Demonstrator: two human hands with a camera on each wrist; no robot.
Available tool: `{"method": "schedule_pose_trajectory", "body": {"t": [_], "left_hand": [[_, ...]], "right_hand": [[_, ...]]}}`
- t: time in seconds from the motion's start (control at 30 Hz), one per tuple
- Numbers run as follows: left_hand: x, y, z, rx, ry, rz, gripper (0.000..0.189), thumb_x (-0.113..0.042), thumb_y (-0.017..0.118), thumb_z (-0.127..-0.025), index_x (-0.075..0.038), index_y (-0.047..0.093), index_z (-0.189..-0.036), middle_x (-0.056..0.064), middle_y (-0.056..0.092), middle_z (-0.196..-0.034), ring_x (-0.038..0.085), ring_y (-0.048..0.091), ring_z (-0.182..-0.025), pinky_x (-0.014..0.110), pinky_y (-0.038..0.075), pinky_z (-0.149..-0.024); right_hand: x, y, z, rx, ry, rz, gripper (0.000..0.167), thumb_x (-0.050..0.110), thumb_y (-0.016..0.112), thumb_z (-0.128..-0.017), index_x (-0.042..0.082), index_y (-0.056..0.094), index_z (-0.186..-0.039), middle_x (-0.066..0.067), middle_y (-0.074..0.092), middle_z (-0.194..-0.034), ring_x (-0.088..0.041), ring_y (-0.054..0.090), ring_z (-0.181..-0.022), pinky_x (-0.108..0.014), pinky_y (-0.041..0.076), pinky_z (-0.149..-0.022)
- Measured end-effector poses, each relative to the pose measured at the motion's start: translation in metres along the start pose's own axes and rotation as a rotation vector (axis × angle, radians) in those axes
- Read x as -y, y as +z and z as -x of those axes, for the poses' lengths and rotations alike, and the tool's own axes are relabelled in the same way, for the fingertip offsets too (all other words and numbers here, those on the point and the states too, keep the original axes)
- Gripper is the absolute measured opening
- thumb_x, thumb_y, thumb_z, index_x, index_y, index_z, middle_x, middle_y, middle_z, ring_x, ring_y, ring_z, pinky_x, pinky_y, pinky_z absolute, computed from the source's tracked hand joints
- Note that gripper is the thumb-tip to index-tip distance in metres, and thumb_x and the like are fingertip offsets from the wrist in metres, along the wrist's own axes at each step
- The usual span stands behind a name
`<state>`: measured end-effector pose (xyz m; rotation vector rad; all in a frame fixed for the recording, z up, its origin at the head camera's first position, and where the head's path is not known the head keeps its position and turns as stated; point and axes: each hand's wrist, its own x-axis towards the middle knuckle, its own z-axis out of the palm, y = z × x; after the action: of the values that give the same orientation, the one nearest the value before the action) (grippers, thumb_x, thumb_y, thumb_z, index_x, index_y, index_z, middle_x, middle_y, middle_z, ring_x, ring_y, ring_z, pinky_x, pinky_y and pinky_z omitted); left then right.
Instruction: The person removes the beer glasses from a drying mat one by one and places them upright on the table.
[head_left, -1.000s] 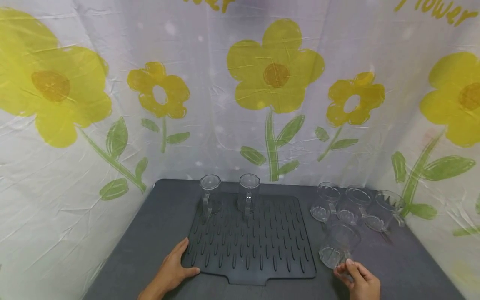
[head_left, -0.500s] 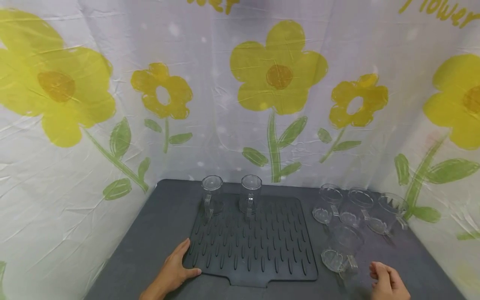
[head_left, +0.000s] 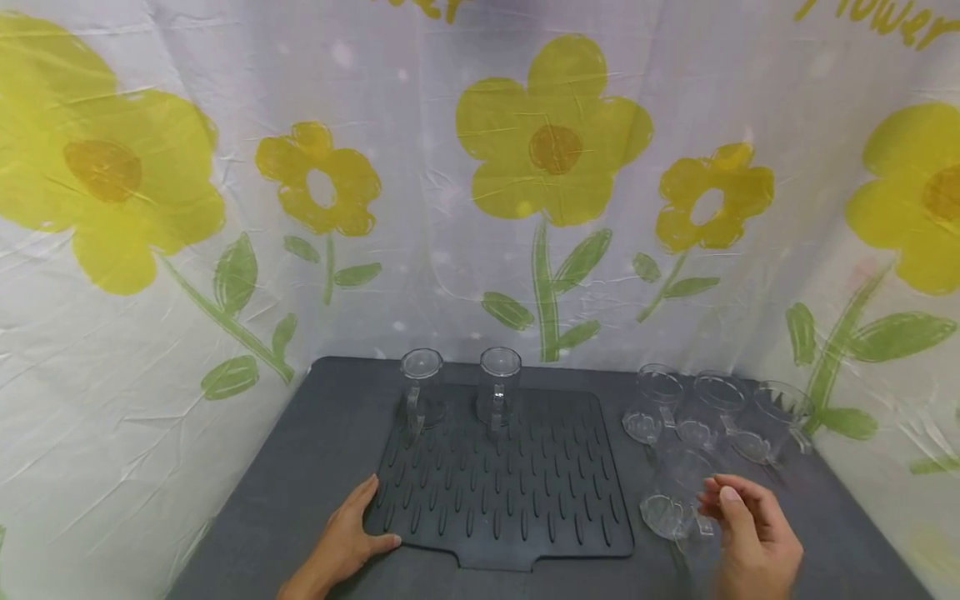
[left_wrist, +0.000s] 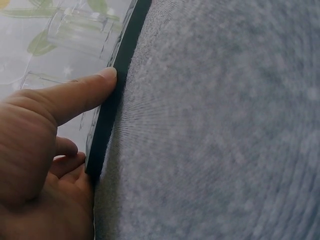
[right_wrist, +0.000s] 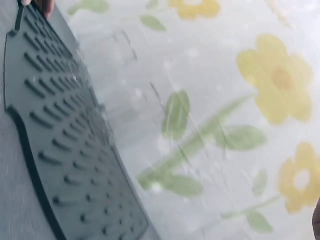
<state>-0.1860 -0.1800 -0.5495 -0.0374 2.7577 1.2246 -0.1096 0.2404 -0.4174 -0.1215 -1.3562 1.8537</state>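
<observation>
My left hand (head_left: 345, 529) rests at the front left corner of a black ribbed drying mat (head_left: 495, 492). In the left wrist view its thumb (left_wrist: 85, 95) presses on the mat's edge. My right hand (head_left: 757, 533) hovers with loosely bent fingers beside a clear mug (head_left: 666, 515), close to its handle; it holds nothing, and whether the fingertips touch the mug cannot be told. Two clear mugs, one on the left (head_left: 422, 387) and one on the right (head_left: 498, 387), stand at the mat's back, apparently upside down, handles toward me.
Three more clear mugs, the left (head_left: 652, 408), middle (head_left: 708, 412) and right (head_left: 771, 421), stand upright in a row at the back right of the dark table (head_left: 300, 467). A flower-printed cloth (head_left: 420, 208) hangs behind and at the sides.
My right hand let go of the front mug's handle, drew away to the right, then came back up and left beside it. My left hand stays on the mat's corner.
</observation>
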Motion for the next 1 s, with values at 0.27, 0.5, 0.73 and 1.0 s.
{"method": "schedule_pose_trajectory", "body": {"t": [0.27, 0.5, 0.73, 1.0], "left_hand": [[-0.001, -0.001, -0.001, 0.017, -0.019, 0.004, 0.110, -0.029, 0.091, -0.063, 0.008, 0.030, -0.147, 0.028, 0.027, -0.150, 0.049, 0.025, -0.134, 0.065, 0.027, -0.103], [0.000, 0.000, 0.000, 0.000, -0.006, 0.002, 0.110, -0.028, 0.091, -0.062, 0.009, 0.030, -0.146, 0.029, 0.027, -0.150, 0.049, 0.025, -0.135, 0.064, 0.027, -0.104], [0.001, 0.001, -0.001, -0.008, -0.004, -0.006, 0.111, -0.029, 0.092, -0.062, 0.010, 0.030, -0.146, 0.029, 0.026, -0.150, 0.049, 0.025, -0.134, 0.064, 0.026, -0.104], [0.000, 0.001, 0.000, -0.014, 0.010, -0.017, 0.111, -0.030, 0.091, -0.062, 0.010, 0.030, -0.146, 0.029, 0.027, -0.149, 0.050, 0.026, -0.133, 0.064, 0.028, -0.103]], "right_hand": [[-0.015, 0.028, -0.005, 0.215, 0.022, -0.015, 0.022, -0.001, 0.052, -0.099, -0.023, 0.053, -0.104, -0.016, 0.065, -0.089, -0.024, 0.065, -0.078, -0.027, 0.057, -0.069], [-0.032, 0.049, -0.009, 0.311, 0.084, 0.068, 0.026, 0.007, 0.051, -0.101, -0.018, 0.055, -0.108, -0.015, 0.064, -0.094, -0.026, 0.063, -0.085, -0.030, 0.056, -0.072], [-0.061, 0.069, -0.012, 0.414, 0.170, 0.049, 0.028, 0.015, 0.051, -0.102, -0.010, 0.057, -0.114, -0.019, 0.062, -0.104, -0.029, 0.061, -0.093, -0.038, 0.056, -0.078], [-0.094, 0.090, -0.014, 0.449, 0.264, 0.047, 0.032, 0.022, 0.054, -0.102, -0.004, 0.057, -0.120, -0.023, 0.059, -0.113, -0.033, 0.058, -0.101, -0.046, 0.054, -0.080]]}}
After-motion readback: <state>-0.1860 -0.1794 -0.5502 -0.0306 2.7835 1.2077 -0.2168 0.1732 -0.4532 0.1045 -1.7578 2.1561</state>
